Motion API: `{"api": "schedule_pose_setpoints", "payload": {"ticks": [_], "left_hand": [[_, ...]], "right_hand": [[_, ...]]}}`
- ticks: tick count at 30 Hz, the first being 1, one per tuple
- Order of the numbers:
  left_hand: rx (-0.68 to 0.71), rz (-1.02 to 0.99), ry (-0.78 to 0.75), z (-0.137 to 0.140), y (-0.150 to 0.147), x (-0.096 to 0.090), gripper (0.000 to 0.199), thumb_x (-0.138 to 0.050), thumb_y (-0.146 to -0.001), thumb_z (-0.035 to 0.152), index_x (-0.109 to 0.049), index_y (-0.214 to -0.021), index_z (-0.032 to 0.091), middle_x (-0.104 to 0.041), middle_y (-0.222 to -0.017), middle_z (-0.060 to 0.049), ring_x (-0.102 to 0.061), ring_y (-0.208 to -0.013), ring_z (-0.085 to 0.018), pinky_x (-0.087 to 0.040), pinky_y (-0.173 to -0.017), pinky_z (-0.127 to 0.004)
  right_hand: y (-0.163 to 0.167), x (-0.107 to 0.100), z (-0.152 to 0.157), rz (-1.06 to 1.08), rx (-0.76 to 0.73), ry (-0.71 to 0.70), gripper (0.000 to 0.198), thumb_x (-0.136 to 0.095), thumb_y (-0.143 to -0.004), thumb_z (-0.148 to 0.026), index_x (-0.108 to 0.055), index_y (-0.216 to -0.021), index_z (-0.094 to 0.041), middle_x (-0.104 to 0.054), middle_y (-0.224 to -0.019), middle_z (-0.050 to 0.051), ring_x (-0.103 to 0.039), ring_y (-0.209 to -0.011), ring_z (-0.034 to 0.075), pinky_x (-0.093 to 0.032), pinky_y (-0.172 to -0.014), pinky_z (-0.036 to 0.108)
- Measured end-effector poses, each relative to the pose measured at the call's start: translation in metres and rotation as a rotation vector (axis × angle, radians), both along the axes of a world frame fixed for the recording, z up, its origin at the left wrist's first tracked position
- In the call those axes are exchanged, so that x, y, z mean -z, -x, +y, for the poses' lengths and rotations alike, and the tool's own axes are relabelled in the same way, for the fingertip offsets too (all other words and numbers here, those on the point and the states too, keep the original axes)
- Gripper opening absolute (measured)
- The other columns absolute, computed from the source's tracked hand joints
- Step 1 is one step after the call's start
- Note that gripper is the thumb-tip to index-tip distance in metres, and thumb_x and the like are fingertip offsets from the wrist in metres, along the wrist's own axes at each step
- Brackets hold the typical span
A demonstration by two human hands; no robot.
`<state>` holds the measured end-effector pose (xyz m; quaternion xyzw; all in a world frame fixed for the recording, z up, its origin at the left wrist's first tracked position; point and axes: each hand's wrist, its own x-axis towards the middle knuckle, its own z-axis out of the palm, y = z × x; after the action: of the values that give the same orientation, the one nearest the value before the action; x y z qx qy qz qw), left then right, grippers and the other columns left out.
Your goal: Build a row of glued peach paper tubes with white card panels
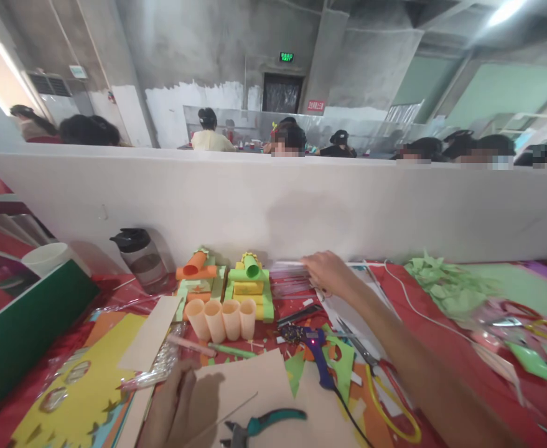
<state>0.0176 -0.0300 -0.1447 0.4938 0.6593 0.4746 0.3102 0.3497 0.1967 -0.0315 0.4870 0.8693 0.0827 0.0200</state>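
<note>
right hand (324, 272) at thin sticks (292, 285); left hand (176, 395) beside peach sheet (247, 378), near pliers (275, 419)

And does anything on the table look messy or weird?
Yes, a bit. Green and orange paper scraps lie scattered around the blue glue gun, so that patch looks untidy. The pale green paper at the right looks crumpled into a heap. I see no spill.
</note>
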Motion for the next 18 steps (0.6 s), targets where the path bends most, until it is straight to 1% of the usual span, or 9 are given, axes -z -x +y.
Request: {"api": "schedule_pose_setpoints", "payload": {"ticks": [3,5,7,8,10,13,14,16,18], "left_hand": [[0.055,0.023,-0.027,0.01,0.006,-0.009,0.03,-0.054,-0.085,0.051,-0.065,-0.104,0.031,-0.068,-0.097,-0.003,-0.064,-0.093,-0.027,-0.052,-0.081,-0.037],[0.093,-0.024,-0.045,0.014,0.008,-0.016,0.034,-0.051,-0.088,0.054,-0.065,-0.103,0.027,-0.066,-0.087,-0.003,-0.062,-0.079,-0.024,-0.05,-0.07,-0.032],[0.102,-0.106,-0.034,0.014,0.01,-0.023,0.038,-0.049,-0.088,0.057,-0.064,-0.099,0.024,-0.061,-0.075,-0.001,-0.056,-0.064,-0.02,-0.044,-0.057,-0.028],[0.096,-0.137,-0.024,0.014,0.01,-0.026,0.039,-0.049,-0.088,0.058,-0.064,-0.098,0.024,-0.059,-0.071,0.0,-0.053,-0.06,-0.019,-0.041,-0.054,-0.027],[0.089,-0.144,-0.026,0.014,0.013,-0.031,0.039,-0.051,-0.087,0.059,-0.063,-0.096,0.023,-0.058,-0.07,0.0,-0.053,-0.063,-0.019,-0.041,-0.056,-0.027],[0.098,-0.06,-0.061,0.016,0.022,-0.034,0.039,-0.05,-0.088,0.059,-0.062,-0.097,0.023,-0.061,-0.078,-0.001,-0.057,-0.077,-0.021,-0.045,-0.071,-0.03],[0.098,-0.042,-0.054,0.017,0.026,-0.033,0.041,-0.048,-0.088,0.06,-0.061,-0.1,0.023,-0.061,-0.078,-0.001,-0.057,-0.076,-0.021,-0.045,-0.071,-0.031],[0.103,-0.024,-0.031,0.019,0.034,-0.03,0.045,-0.045,-0.089,0.061,-0.059,-0.108,0.023,-0.057,-0.072,0.0,-0.055,-0.069,-0.019,-0.045,-0.067,-0.03],[0.125,-0.025,-0.017,0.023,0.04,-0.028,0.045,-0.046,-0.088,0.06,-0.058,-0.111,0.022,-0.053,-0.068,0.002,-0.052,-0.064,-0.018,-0.045,-0.063,-0.029]], "right_hand": [[-0.006,-0.025,0.003,0.164,-0.013,-0.111,0.021,-0.047,-0.096,-0.018,-0.068,-0.099,-0.017,-0.071,-0.096,0.011,-0.062,-0.096,0.024,-0.038,-0.083,0.032],[-0.007,-0.039,0.001,0.278,-0.03,-0.177,0.021,-0.049,-0.096,-0.022,-0.07,-0.095,-0.017,-0.07,-0.095,0.011,-0.06,-0.095,0.023,-0.038,-0.083,0.031],[-0.004,-0.051,-0.004,0.378,-0.031,-0.246,0.021,-0.052,-0.095,-0.026,-0.071,-0.089,-0.018,-0.07,-0.09,0.01,-0.06,-0.09,0.023,-0.039,-0.081,0.031],[-0.002,-0.057,-0.007,0.424,-0.029,-0.282,0.021,-0.053,-0.094,-0.027,-0.071,-0.086,-0.018,-0.069,-0.087,0.01,-0.06,-0.087,0.023,-0.04,-0.079,0.031],[0.002,-0.068,-0.015,0.519,-0.032,-0.356,0.022,-0.054,-0.093,-0.029,-0.069,-0.08,-0.019,-0.068,-0.081,0.009,-0.059,-0.081,0.023,-0.04,-0.075,0.031],[0.008,-0.086,-0.031,0.692,-0.025,-0.462,0.023,-0.056,-0.092,-0.033,-0.066,-0.077,-0.018,-0.065,-0.076,0.005,-0.058,-0.073,0.02,-0.041,-0.07,0.029],[0.009,-0.092,-0.037,0.762,-0.013,-0.499,0.022,-0.058,-0.091,-0.034,-0.066,-0.078,-0.018,-0.064,-0.075,0.004,-0.058,-0.072,0.019,-0.041,-0.068,0.029],[0.01,-0.103,-0.05,0.907,0.012,-0.555,0.022,-0.061,-0.089,-0.037,-0.066,-0.078,-0.019,-0.064,-0.072,0.002,-0.057,-0.068,0.017,-0.042,-0.067,0.028],[0.009,-0.112,-0.061,1.073,0.022,-0.596,0.023,-0.063,-0.088,-0.04,-0.067,-0.082,-0.018,-0.066,-0.074,0.002,-0.059,-0.069,0.018,-0.044,-0.068,0.029]]}}
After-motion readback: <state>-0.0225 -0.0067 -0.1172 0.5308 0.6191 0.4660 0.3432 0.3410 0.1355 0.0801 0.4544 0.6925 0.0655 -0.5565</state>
